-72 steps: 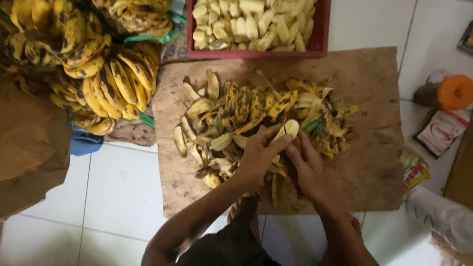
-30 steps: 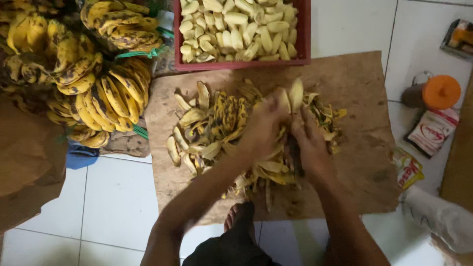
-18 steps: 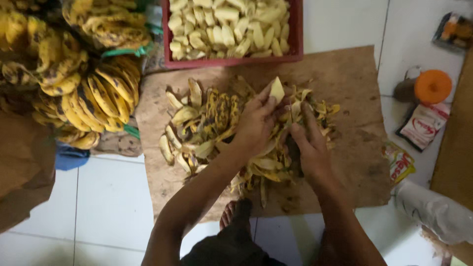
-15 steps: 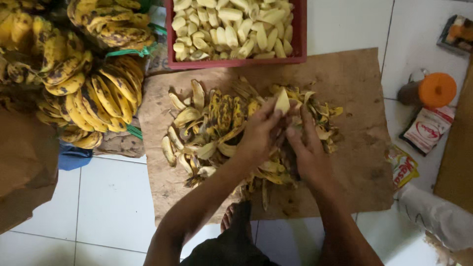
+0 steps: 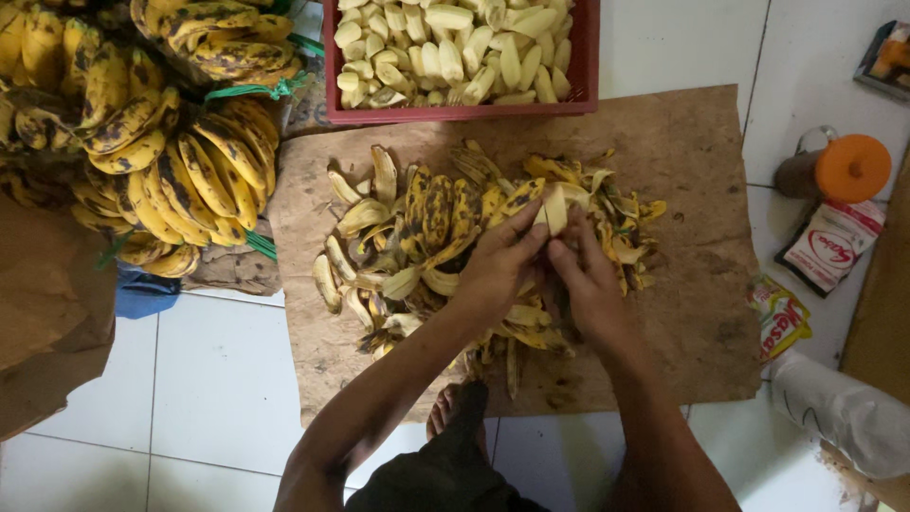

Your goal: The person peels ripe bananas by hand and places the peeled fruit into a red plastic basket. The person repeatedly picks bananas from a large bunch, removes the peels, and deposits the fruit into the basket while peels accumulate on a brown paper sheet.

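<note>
Here, unpeeled bananas (image 5: pixel 152 142) are heaped far left; the red crate (image 5: pixel 592 66) holds peeled bananas (image 5: pixel 445 52). Near it, peels (image 5: pixel 427 237) cover brown paper (image 5: pixel 701 237). Both the left hand (image 5: pixel 498 270) and right hand (image 5: pixel 588 284) have fingers pinching a half-peeled banana (image 5: pixel 555 207).

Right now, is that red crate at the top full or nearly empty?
Full, as far as shows. The red crate is heaped with pale peeled bananas up to its rim; its upper part is cut off by the picture.

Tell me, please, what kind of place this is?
Probably an informal food-preparation spot on a tiled floor: bunches of ripe bananas, a heap of peels on brown paper, and a red crate of peeled bananas.
</note>
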